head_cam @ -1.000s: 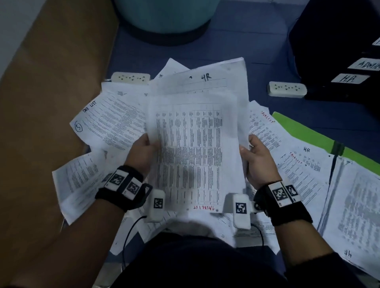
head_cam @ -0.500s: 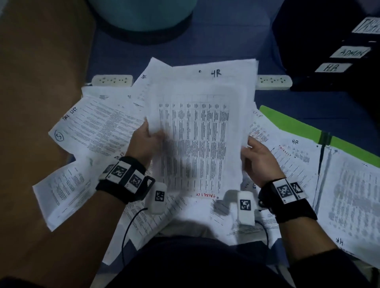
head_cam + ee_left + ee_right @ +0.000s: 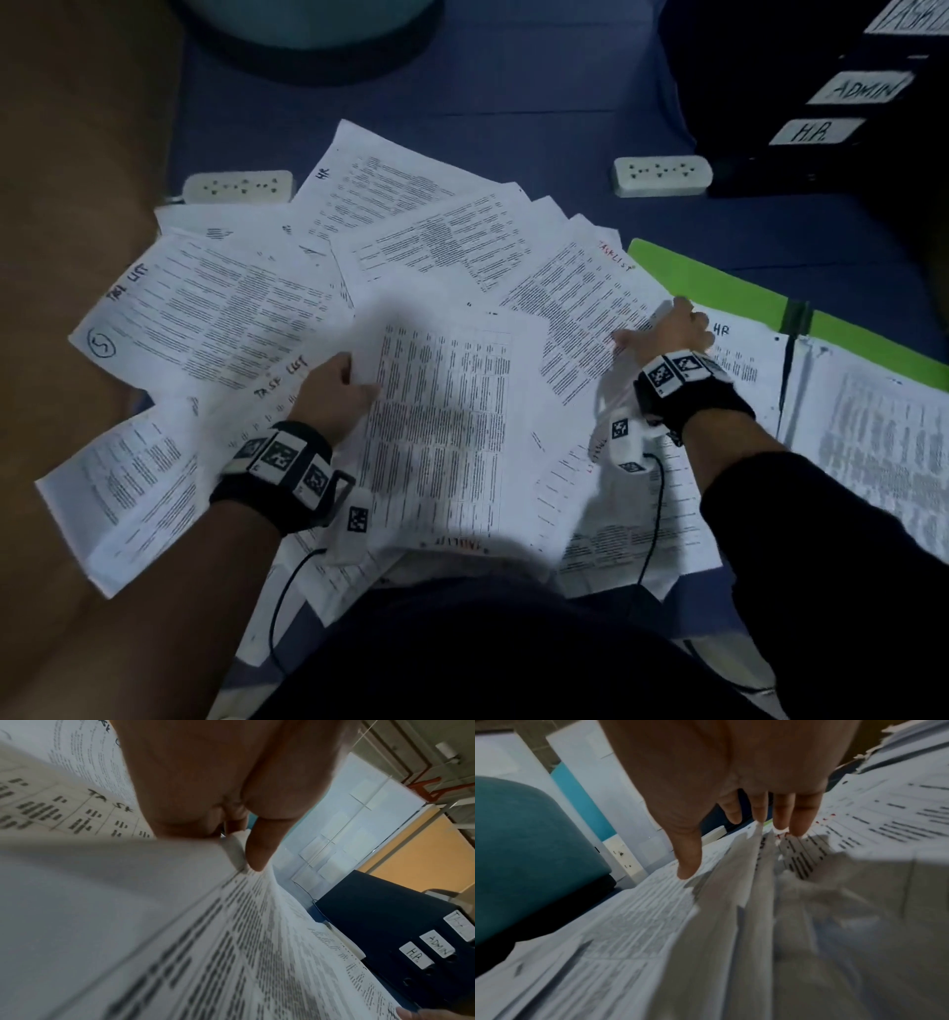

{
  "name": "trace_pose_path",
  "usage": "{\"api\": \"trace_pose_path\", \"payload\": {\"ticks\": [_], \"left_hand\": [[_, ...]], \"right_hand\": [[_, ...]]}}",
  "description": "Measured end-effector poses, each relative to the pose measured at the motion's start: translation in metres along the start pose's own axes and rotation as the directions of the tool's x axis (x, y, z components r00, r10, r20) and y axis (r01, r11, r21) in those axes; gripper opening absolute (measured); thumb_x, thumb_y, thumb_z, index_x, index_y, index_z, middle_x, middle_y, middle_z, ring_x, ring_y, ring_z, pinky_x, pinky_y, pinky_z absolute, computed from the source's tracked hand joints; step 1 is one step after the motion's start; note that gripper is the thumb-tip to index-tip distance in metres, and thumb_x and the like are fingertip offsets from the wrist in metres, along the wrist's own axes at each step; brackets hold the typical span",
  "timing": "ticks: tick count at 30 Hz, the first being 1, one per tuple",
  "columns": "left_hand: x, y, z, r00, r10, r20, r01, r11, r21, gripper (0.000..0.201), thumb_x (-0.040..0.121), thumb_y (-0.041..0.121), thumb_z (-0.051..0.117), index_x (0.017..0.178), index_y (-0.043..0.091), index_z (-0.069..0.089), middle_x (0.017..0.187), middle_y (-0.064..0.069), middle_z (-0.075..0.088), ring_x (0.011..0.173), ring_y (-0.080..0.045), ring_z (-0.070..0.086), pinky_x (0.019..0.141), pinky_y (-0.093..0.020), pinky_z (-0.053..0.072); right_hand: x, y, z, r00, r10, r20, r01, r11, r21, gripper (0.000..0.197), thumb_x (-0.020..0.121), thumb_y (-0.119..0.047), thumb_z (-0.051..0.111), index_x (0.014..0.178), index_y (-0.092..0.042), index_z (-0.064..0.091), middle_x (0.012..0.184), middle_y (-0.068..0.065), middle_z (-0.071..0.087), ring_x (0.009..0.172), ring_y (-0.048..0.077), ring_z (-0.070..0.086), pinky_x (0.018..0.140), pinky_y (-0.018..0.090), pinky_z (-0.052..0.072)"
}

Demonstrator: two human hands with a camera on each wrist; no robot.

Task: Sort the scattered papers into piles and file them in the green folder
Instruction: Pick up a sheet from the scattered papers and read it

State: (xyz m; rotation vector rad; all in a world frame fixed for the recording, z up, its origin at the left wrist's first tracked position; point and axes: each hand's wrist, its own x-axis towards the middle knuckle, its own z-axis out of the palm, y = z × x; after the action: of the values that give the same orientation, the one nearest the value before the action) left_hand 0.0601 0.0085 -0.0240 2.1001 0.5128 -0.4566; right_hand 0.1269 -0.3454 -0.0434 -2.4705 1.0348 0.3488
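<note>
Left hand: left hand (image 3: 343,383) pinches the near-left edge of a table-printed sheet (image 3: 441,437); the left wrist view shows thumb (image 3: 259,850) over the paper edge, fingers beneath.
Right hand: right hand (image 3: 667,331) has fingers straight and spread, holding nothing, fingertips (image 3: 800,825) touching a red-marked "TASKLIST" page (image 3: 580,313).
Scattered papers: scattered papers (image 3: 215,308) fan out ahead of and between both hands on the blue tabletop (image 3: 513,103).
Key relation: green folder (image 3: 719,282) lies open just beyond the right hand, long axis slanting away to its right; that hand is clearly nearer.
Next move, likely: slide or lift the TASKLIST page into a pile.
</note>
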Motion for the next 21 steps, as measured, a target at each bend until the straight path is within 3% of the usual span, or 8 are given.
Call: {"api": "trace_pose_path", "payload": {"ticks": [2, 3, 6, 10, 14, 18, 21], "left_hand": [[-0.001, 0.003, 0.001, 1.000, 0.014, 0.008, -0.014, 0.999, 0.030, 0.013, 0.088, 0.011, 0.059, 0.079, 0.013, 0.051, 0.077, -0.002, 0.055, 0.070, -0.017, 0.052, 0.060, -0.027, 0.041], [-0.001, 0.005, 0.001, 1.000, 0.020, 0.024, -0.021, 0.999, 0.037, 0.006, 0.089, 0.011, 0.059, 0.086, 0.012, 0.054, 0.083, -0.002, 0.058, 0.076, -0.020, 0.055, 0.064, -0.028, 0.043], [-0.002, 0.007, 0.003, 0.998, 0.010, 0.057, -0.014, 0.998, 0.062, 0.023, 0.088, 0.013, 0.061, 0.109, 0.007, 0.057, 0.102, -0.007, 0.063, 0.093, -0.027, 0.060, 0.079, -0.034, 0.048], [-0.004, 0.009, 0.005, 0.999, 0.021, 0.051, -0.024, 0.998, 0.059, 0.026, 0.087, 0.011, 0.061, 0.113, 0.007, 0.057, 0.104, -0.007, 0.064, 0.093, -0.026, 0.061, 0.078, -0.033, 0.048], [-0.005, 0.009, 0.006, 0.999, 0.023, 0.039, -0.024, 0.999, 0.032, 0.027, 0.087, 0.010, 0.061, 0.114, 0.006, 0.057, 0.106, -0.008, 0.064, 0.095, -0.027, 0.061, 0.081, -0.035, 0.049], [-0.007, 0.007, 0.004, 0.998, 0.039, 0.046, -0.039, 0.999, 0.004, 0.018, 0.087, 0.008, 0.062, 0.105, 0.009, 0.057, 0.102, -0.007, 0.064, 0.094, -0.027, 0.062, 0.082, -0.035, 0.050], [-0.008, 0.005, 0.000, 0.998, 0.062, 0.018, -0.062, 0.998, 0.000, 0.016, 0.086, 0.008, 0.062, 0.102, 0.010, 0.058, 0.097, -0.004, 0.065, 0.089, -0.024, 0.062, 0.078, -0.033, 0.049]], "right_hand": [[0.004, -0.002, -0.002, 0.999, 0.027, -0.034, -0.026, 0.999, 0.038, 0.085, 0.072, -0.034, 0.080, 0.138, -0.011, 0.030, 0.139, 0.019, 0.030, 0.130, 0.040, 0.030, 0.097, 0.052, 0.039], [0.005, -0.003, -0.002, 0.998, 0.056, -0.031, -0.054, 0.998, 0.042, 0.090, 0.071, -0.035, 0.081, 0.140, -0.011, 0.028, 0.140, 0.020, 0.028, 0.131, 0.040, 0.029, 0.098, 0.053, 0.039], [0.008, -0.003, -0.001, 0.995, 0.099, 0.033, -0.099, 0.995, -0.005, 0.085, 0.070, -0.037, 0.080, 0.135, -0.008, 0.033, 0.137, 0.020, 0.034, 0.128, 0.041, 0.034, 0.096, 0.052, 0.039], [0.010, -0.004, -0.002, 0.999, 0.044, 0.022, -0.044, 0.998, 0.040, 0.069, 0.074, -0.025, 0.080, 0.127, -0.004, 0.042, 0.134, 0.021, 0.043, 0.125, 0.039, 0.042, 0.095, 0.046, 0.042], [-0.007, -0.006, 0.005, 0.983, 0.179, 0.027, -0.180, 0.983, 0.022, 0.098, 0.066, -0.042, 0.084, 0.137, -0.008, 0.026, 0.140, 0.018, 0.031, 0.127, 0.042, 0.038, 0.092, 0.056, 0.041], [-0.012, -0.005, 0.012, 0.973, 0.215, 0.078, -0.225, 0.961, 0.160, 0.101, 0.073, -0.024, 0.082, 0.146, -0.011, 0.014, 0.150, 0.020, 0.017, 0.125, 0.043, 0.042, 0.094, 0.053, 0.043], [-0.009, 0.004, 0.003, 0.988, 0.156, -0.010, -0.146, 0.944, 0.295, 0.090, 0.081, -0.010, 0.073, 0.148, -0.016, 0.012, 0.148, 0.021, 0.027, 0.128, 0.038, 0.042, 0.102, 0.048, 0.043]]}}
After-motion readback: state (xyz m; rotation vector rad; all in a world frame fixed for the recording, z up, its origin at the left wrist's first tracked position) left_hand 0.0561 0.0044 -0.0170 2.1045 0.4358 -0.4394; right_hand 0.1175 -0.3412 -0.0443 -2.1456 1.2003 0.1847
